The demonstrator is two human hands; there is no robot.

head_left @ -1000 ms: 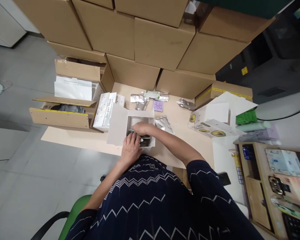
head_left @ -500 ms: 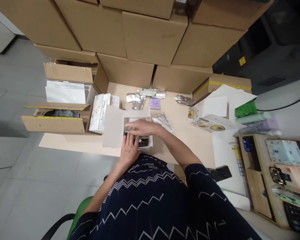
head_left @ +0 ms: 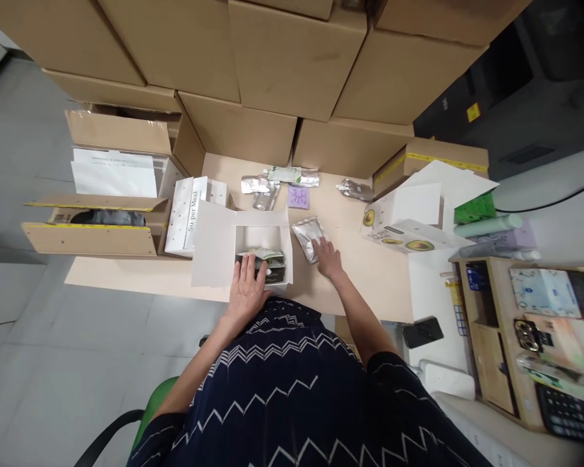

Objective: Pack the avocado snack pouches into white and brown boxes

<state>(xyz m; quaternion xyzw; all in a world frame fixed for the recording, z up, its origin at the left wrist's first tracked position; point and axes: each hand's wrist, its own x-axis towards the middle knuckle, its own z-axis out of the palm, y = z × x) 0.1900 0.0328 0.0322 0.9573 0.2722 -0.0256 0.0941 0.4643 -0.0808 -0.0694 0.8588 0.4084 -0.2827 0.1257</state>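
Note:
An open white box stands at the table's near edge, its lid folded out to the left. Dark and green pouches fill the near part of it, and the far part shows bare white. My left hand lies with fingers stretched over the box's near left side, fingertips on the pouches. To the right of the box, a flat silver pouch rests on the table. My right hand touches its near right edge with the fingertips, fingers bent but apart.
Several spouted pouches and a purple packet lie further back. White cartons stand at left and right. Stacked cardboard boxes wall off the back. A phone lies at the right.
My right hand has left the inside of the white box and moved right to the silver pouch. My left hand stays at the box. The view has shifted slightly.

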